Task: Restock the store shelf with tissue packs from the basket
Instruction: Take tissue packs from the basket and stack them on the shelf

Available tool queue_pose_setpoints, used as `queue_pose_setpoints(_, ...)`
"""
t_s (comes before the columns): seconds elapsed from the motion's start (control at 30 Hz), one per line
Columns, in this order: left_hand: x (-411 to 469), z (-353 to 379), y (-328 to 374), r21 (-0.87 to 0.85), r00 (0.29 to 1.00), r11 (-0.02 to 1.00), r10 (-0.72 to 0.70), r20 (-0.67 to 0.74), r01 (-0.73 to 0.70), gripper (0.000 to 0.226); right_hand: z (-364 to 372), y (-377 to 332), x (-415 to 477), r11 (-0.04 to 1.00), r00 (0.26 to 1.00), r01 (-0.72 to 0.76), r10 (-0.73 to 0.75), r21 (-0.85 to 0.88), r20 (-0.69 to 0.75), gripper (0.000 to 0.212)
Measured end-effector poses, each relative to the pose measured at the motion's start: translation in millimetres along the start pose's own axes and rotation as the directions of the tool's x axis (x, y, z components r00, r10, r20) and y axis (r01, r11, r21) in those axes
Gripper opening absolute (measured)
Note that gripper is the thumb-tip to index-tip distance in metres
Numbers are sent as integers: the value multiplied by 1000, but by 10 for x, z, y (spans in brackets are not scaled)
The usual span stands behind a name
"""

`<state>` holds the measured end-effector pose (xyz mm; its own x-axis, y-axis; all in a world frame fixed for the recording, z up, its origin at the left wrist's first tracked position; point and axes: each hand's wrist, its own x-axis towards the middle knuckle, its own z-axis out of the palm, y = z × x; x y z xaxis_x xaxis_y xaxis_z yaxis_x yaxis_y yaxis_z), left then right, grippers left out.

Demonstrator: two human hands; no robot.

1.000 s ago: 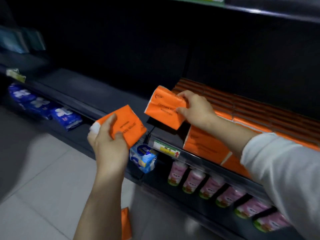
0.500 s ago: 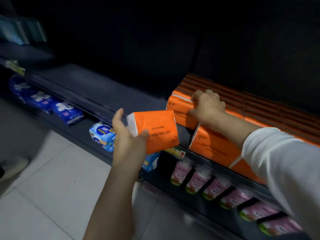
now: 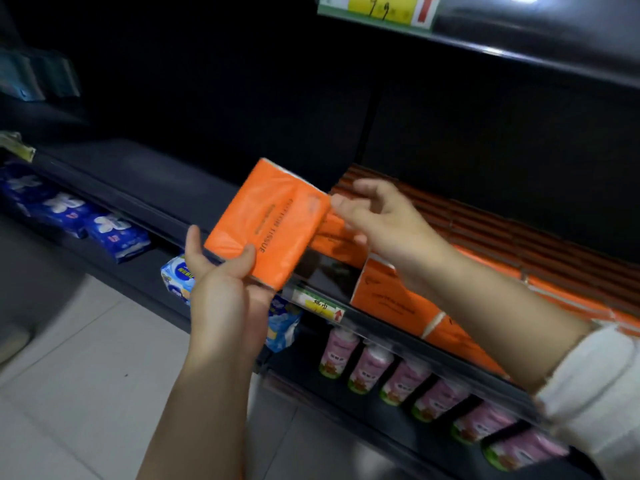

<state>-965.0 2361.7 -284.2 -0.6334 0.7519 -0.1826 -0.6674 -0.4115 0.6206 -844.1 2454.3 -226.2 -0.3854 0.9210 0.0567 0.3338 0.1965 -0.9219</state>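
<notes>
Tissue pack (image 3: 270, 220) is now up at shelf height, tilted, orange face to camera. Half a second ago it sat lower and flatter in the left hand (image 3: 225, 296). Left hand grips its lower corner, thumb on the front, fingers behind. Right hand (image 3: 384, 220) has come off the stocked row (image 3: 485, 237), where it was pushing the previous pack home, and now has its fingers spread and loosely bent, holding nothing, thumb tip right at the pack's right edge; contact not certain.

Read: previous pack is placed, this one is mid hand-over, left to right. It is not yet on the shelf (image 3: 145, 181).

Around:
- standing orange packs (image 3: 391, 299) at the shelf front, with a dark gap just left of them, the likely slot
- price tag (image 3: 318, 304) on the shelf lip, just below the held pack
- pink bottles (image 3: 370, 365) and blue packs (image 3: 114, 233) on the tier below
- upper shelf label (image 3: 377, 8) overhead

Obstacles: none between pack and gap. The row's left end sits close, so the pack goes in edge-on. Basket is out of view.
</notes>
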Motion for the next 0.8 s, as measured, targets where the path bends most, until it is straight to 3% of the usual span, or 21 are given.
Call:
queue_pose_setpoints(0.07, -26, 31, -25, -74, 1000, 997, -30, 1, 30, 65, 82, 39, -93, 985, 983, -153, 143, 84, 111, 65)
queue_pose_setpoints(0.17, -64, 67, -66, -42, 991, 992, -115, 69, 118, 52, 209, 67, -116, 985, 992, -96, 82, 142, 101, 55)
queue_pose_setpoints(0.23, -66, 71, -86, 58, 984, 989, -144, 103, 138, 46, 199, 10, -42, 994, 1000, -26, 24, 108, 20, 47)
queue_pose_setpoints(0.3, -35, 20, -123, 280, 990, 956, -117, 84, 89, 40, 161, -34, 71, 1000, 1000, -1, 1, 6, -4, 44)
queue_pose_setpoints(0.33, -5, -26, -158, 466, 996, 884, -74, 58, 39, 39, 139, -32, 131, 997, 1000, 25, -26, -78, -12, 41)
queue_pose_setpoints(0.4, 61, -121, -245, 836, 999, 546, 15, 51, -50, 42, 86, -8, 268, 940, 993, 106, -120, -324, -22, 38)
queue_pose_setpoints(0.43, 84, -161, -292, 926, 996, 367, 24, 83, -86, 45, 59, 1, 328, 885, 987, 138, -158, -445, -8, 38)
queue_pose_setpoints(0.5, 98, -197, -390, 976, 987, 151, -5, 162, -160, 47, 8, 24, 440, 785, 981, 174, -189, -594, 38, 41)
queue_pose_setpoints(0.6, 91, -194, -491, 976, 975, 41, -47, 216, -214, 46, -13, 111, 590, 672, 982, 182, -165, -718, 94, 44)
queue_pose_setpoints(0.8, 123, -266, -530, 965, 965, -39, -53, 256, -258, 34, 75, 321, 704, 406, 974, 226, -116, -885, 195, 43)
